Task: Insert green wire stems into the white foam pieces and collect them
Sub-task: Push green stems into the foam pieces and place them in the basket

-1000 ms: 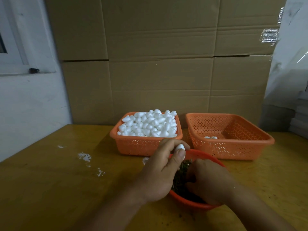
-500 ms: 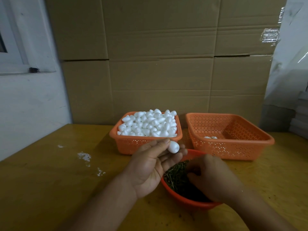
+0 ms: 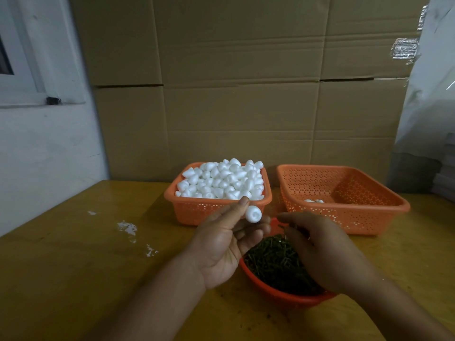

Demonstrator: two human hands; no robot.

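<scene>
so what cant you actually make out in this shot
Head view, the only one:
- Whether the right hand pinches a wire stem: its fingertips are seen from behind and anything there is too thin to tell.
- The near side of the green stems in the red bowl: covered by the right hand.
- The contents of the right basket: its front wall hides all but a few white bits.
- The foam piece held by the left hand: any hole is too small to see.

I see a dim, warm-toned scene; soft shadows under the baskets [image 3: 218, 209]; glare on tape [image 3: 405, 50] upper right; wide-angle bending at edges; slight softness overall.
</scene>
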